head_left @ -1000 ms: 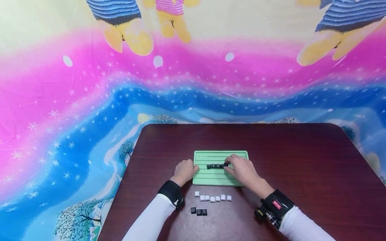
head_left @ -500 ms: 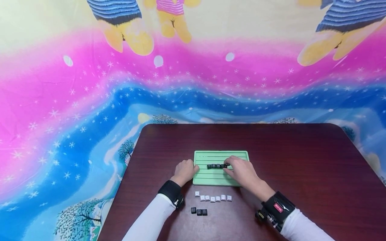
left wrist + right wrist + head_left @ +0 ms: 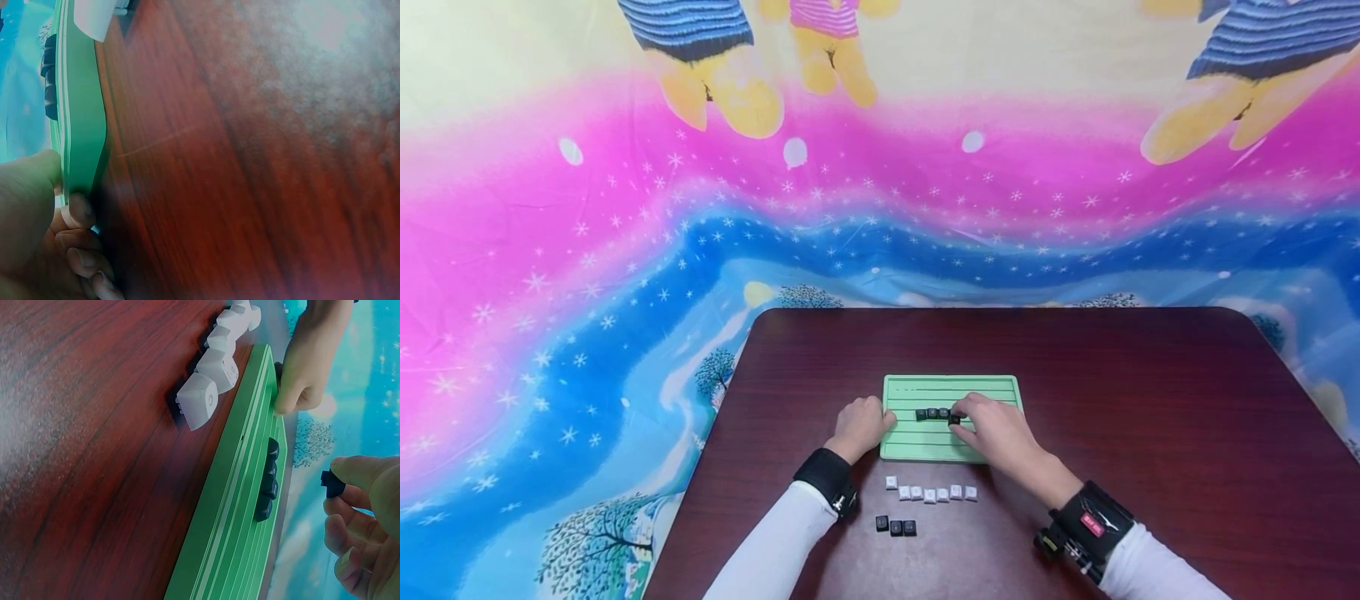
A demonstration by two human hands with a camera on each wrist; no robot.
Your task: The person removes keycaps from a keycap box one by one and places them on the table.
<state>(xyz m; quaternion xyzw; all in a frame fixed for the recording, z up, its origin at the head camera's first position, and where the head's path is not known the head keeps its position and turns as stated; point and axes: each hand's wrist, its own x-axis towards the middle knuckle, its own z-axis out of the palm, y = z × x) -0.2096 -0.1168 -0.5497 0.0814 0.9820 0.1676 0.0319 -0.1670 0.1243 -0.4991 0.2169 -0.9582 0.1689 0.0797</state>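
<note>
My left hand (image 3: 859, 427) grips the left edge of a light green ridged tray (image 3: 925, 450), the thumb over its rim and curled fingers (image 3: 81, 212) at its side in the left wrist view. Between the thumb and fingertips of my right hand (image 3: 1003, 425) is a black keycap (image 3: 333, 484), held apart from the tray in the right wrist view. A short row of black keycaps (image 3: 932, 413) sits along a ridge in the tray's middle, just left of the right fingertips, which partly hide its right end.
Several white keycaps (image 3: 930, 495) lie in an uneven row on the dark red-brown table (image 3: 1150, 417), in front of the tray. Nearer still are three more black keycaps (image 3: 896, 527). A printed cloth (image 3: 880, 183) hangs behind the table's far edge.
My right hand has shifted slightly left and nearer, taking a black keycap from the right end of the row. The left hand keeps its grip on the tray.
</note>
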